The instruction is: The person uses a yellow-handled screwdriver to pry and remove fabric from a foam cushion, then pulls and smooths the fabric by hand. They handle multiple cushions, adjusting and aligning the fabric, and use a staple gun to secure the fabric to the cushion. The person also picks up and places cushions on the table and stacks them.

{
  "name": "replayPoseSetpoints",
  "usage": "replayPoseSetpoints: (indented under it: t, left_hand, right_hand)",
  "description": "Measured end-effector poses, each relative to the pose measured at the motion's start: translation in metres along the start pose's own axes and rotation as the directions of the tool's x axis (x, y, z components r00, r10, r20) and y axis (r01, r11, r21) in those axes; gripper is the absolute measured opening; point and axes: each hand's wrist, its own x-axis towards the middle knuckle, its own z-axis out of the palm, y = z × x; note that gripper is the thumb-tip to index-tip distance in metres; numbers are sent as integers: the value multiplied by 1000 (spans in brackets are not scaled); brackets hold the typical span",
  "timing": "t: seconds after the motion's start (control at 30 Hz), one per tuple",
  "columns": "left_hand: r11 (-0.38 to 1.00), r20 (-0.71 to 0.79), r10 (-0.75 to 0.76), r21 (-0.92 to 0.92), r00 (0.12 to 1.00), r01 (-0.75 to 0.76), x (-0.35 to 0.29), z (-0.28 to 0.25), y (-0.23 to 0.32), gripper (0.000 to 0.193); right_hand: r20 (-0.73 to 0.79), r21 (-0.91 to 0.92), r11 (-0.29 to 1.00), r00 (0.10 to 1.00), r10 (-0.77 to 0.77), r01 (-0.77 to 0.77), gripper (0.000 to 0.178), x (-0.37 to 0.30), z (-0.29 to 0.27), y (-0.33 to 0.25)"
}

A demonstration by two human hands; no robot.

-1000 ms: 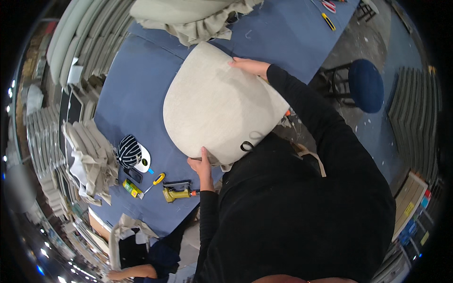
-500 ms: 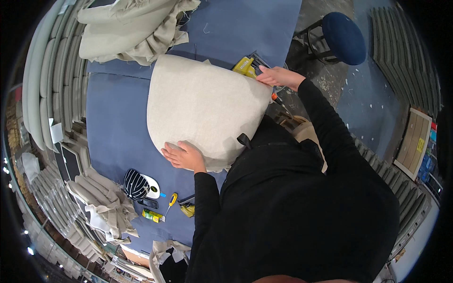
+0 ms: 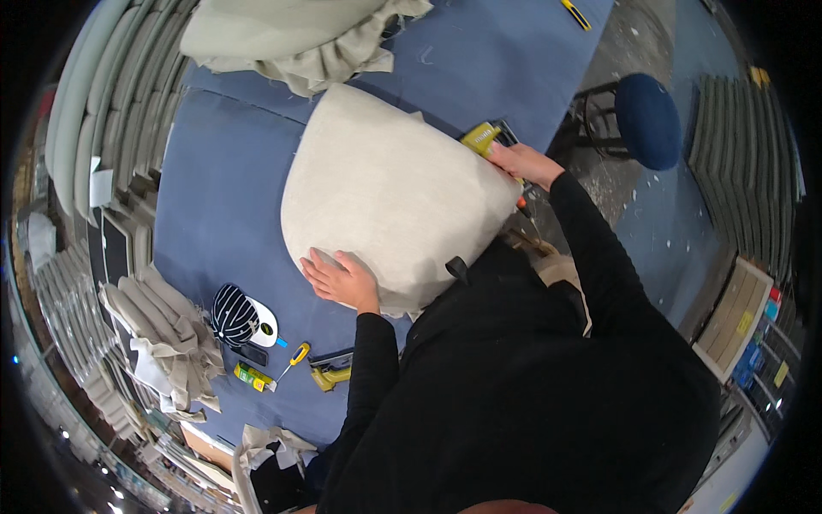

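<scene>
A cream fabric-covered seat pad (image 3: 402, 197), rounded at its left end, lies at the table's edge against my body. My left hand (image 3: 344, 281) rests flat on its lower left part, fingers spread. At the pad's far right edge, my right hand (image 3: 527, 164) is closed round a yellow-green staple gun (image 3: 481, 137); the pad's edge and my fingers hide part of the tool. Just below that hand shows the orange end of a tool or hose fitting (image 3: 522, 204). A black fabric loop (image 3: 458, 271) overlaps the pad's near edge.
On the blue table (image 3: 223, 188) lie a striped cap (image 3: 233, 315), a phone (image 3: 251, 354), a yellow screwdriver (image 3: 298, 354), a small box (image 3: 254, 377) and a second staple gun (image 3: 330, 373). Beige covers (image 3: 291, 43) lie beyond. A blue stool (image 3: 648, 122) stands right; stacked pads (image 3: 111, 111) stand left.
The whole view has shifted, so the table and stool sit differently in it. My left hand stays on the pad with its fingers a little wider; my right hand keeps the staple gun.
</scene>
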Motion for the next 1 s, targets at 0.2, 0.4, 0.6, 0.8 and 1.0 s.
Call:
replayPoseSetpoints:
  t: [0.2, 0.4, 0.6, 0.8, 1.0]
  left_hand:
    - [1000, 3, -8, 7, 1000, 8, 1, -1, -2, 62]
    - [998, 7, -21, -57, 1000, 22, 6, 2, -4, 65]
    - [999, -10, -28, -38, 1000, 28, 5, 7, -7, 65]
    - [999, -17, -35, -5, 999, 35, 2, 8, -8, 65]
    - [988, -57, -94, -125, 994, 86, -3, -2, -16, 71]
  right_hand:
    - [-161, -166, 935, 926, -341, 315, 60, 28, 25, -87]
    - [-343, -228, 849, 776, -529, 477, 58, 148, 62, -198]
    - [-272, -252, 892, 857, -438, 376, 70, 189, 113, -214]
    - [-178, -290, 896, 901, -396, 337, 88, 139, 97, -169]
    - [-213, -339, 877, 880, -424, 340, 89, 78, 89, -127]
